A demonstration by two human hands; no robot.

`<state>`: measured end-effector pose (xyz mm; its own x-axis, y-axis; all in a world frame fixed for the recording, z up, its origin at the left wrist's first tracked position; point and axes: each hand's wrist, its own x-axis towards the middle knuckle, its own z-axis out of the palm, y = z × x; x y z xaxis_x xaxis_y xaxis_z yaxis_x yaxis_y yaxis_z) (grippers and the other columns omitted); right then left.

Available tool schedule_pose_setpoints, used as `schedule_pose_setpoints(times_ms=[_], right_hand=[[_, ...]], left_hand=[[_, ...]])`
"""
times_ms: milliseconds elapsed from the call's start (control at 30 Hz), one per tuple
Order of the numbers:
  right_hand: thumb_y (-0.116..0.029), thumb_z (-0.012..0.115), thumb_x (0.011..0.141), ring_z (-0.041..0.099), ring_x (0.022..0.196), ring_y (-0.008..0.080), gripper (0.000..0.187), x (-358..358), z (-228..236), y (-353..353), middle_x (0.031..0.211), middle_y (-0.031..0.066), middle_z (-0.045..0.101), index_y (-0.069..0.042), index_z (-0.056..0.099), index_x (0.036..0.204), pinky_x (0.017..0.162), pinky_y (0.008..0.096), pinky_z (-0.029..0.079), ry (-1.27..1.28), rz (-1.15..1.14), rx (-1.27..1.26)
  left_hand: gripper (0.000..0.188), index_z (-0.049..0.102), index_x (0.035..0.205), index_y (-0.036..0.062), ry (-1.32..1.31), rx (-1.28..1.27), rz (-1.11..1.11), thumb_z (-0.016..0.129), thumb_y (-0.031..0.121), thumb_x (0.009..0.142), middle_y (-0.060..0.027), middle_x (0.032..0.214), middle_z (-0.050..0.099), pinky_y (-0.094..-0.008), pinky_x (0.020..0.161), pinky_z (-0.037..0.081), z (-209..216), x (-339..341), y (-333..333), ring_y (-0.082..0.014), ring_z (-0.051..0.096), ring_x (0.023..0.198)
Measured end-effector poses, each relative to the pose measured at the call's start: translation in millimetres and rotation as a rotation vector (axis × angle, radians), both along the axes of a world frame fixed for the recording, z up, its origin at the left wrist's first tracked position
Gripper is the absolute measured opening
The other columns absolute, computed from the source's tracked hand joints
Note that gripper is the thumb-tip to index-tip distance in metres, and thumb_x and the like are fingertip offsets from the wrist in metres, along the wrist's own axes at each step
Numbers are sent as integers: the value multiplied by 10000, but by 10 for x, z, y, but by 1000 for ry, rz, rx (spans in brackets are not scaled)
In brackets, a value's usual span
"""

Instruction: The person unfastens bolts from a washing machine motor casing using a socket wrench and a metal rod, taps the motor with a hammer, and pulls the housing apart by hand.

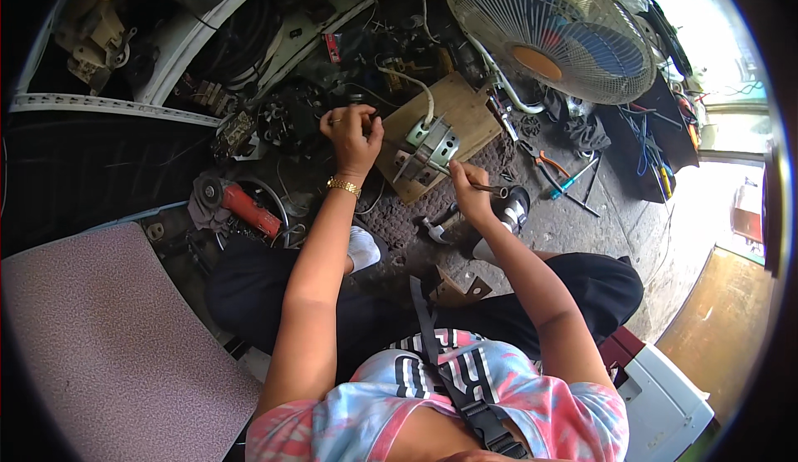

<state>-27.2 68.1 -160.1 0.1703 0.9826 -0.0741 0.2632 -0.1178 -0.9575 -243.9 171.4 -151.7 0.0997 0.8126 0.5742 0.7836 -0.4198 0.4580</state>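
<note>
A small electric motor with a metal casing and a white cable sits on a wooden board in front of me. My right hand is closed around a metal rod-like hand tool. Its rear end, which looks hollow, sticks out to the right of my fist; its front end points toward the motor's near side. My left hand, with a gold watch on the wrist, hovers left of the motor. Its fingers are curled toward the thumb, and whatever they may pinch is too small to make out.
A hammer lies near my right foot. Orange-handled pliers and a T-shaped wrench are on the floor at right. A standing fan looms at the far right. A red angle grinder and dark machine parts lie at left.
</note>
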Motion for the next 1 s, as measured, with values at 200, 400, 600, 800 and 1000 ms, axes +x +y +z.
schedule_pose_setpoints(times_ms=[200, 400, 600, 800, 1000], right_hand=[[-206, 554, 894, 336, 477, 117, 379, 5, -58, 1, 496, 76, 371, 45, 478, 619, 463, 336, 300, 7, -55, 12], [-218, 585, 866, 400, 443, 201, 348, -99, 220, 139, 508, 157, 433, 55, 535, 656, 472, 361, 353, -49, 10, 12], [-219, 596, 854, 481, 459, 314, 325, 10, 212, 210, 543, 205, 487, 42, 568, 662, 487, 381, 390, -170, 7, -43], [-215, 618, 838, 504, 521, 364, 308, -43, 442, 319, 572, 197, 507, 16, 550, 645, 498, 396, 403, -247, 99, -57], [-190, 650, 810, 566, 588, 361, 205, 176, 539, 435, 630, 133, 567, -46, 542, 712, 513, 430, 440, -467, 383, 256]], left_hand=[[479, 462, 1051, 34, -185, 284, 255, 674, 337, 746, -133, 1061, 449, -449, 926, 294, 218, -282, 121, -309, 410, 1053], [596, 455, 1200, 41, 119, -305, 498, 519, 504, 831, -211, 1169, 477, -484, 948, 309, 720, -1948, 1320, -387, 445, 1143], [874, 371, 1359, 39, -41, -2197, 293, 341, 729, 824, -155, 1015, 612, -324, 635, 469, 40, -1835, 1288, -217, 585, 701], [313, 551, 1124, 112, -109, -2183, 187, 424, 351, 967, 67, 552, 328, -199, 367, 222, -324, -2055, 1087, -44, 298, 414], [195, 546, 988, 130, 55, -1855, 179, 416, 266, 934, 58, 553, 361, -208, 341, 209, -249, -2044, 980, -53, 283, 404]])
